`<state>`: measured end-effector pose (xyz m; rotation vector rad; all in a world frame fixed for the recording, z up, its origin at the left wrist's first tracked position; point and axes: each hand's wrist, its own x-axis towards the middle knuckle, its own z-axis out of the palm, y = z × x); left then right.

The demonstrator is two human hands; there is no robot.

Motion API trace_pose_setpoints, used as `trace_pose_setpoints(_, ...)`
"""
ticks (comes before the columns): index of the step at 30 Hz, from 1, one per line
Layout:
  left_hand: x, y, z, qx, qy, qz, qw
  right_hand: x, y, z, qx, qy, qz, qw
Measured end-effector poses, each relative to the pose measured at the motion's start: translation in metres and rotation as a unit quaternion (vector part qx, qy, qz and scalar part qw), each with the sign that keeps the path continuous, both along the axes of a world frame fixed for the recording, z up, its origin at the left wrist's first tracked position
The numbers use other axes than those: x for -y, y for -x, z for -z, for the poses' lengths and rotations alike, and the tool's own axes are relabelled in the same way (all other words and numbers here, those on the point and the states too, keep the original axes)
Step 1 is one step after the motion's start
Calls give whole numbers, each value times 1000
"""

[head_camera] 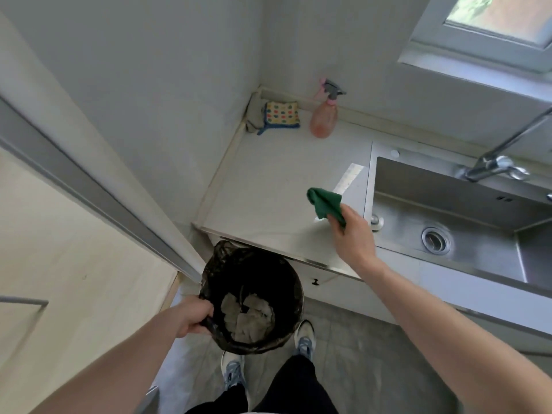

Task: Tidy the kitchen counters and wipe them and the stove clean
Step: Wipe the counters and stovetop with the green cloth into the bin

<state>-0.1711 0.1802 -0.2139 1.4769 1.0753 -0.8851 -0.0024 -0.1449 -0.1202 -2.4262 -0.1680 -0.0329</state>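
My right hand grips a crumpled green cloth just above the pale counter, close to the sink's left edge. My left hand grips the near-left rim of a round trash bin lined with a black bag. The bin is held below the counter's front edge, in front of my feet. Crumpled grey paper lies at its bottom.
A pink spray bottle stands at the back of the counter. A dotted folded cloth lies in the back corner by the wall. The steel sink with its faucet is on the right. A sliding door frame runs along the left.
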Motion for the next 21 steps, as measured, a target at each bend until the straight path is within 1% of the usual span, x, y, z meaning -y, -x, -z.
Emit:
trace_pose_setpoints(2,4,-1,-1,-1,-4,5,1000,22,-18,15,-9,46,30,998)
trace_pose_setpoints(3,5,-1,-1,-1,-6,6,1000,32,-24,27,-29,74,34,996)
trace_pose_setpoints(6,8,-2,-3,1,-9,7,1000,40,-22,66,-151,161,12,975)
trace_pose_setpoints(7,9,-3,-4,3,-10,8,1000,35,-16,76,-180,174,16,968)
trace_pose_setpoints(8,10,-3,-5,5,-9,9,1000,28,-7,82,-191,174,25,966)
trace_pose_setpoints(10,13,-3,-8,7,-6,11,1000,9,13,82,-175,159,21,971)
trace_pose_setpoints(14,17,-2,-8,5,-1,23,1000,-19,60,61,-128,162,-68,976)
trace_pose_setpoints(16,16,-2,-5,4,-8,33,999,-30,77,50,-129,156,-105,974)
trace_pose_setpoints(18,15,-3,-6,1,-16,40,999,-36,84,41,-136,126,-133,974)
trace_pose_setpoints(21,16,-4,-8,-2,-13,47,999,-32,77,25,-121,69,-111,984)
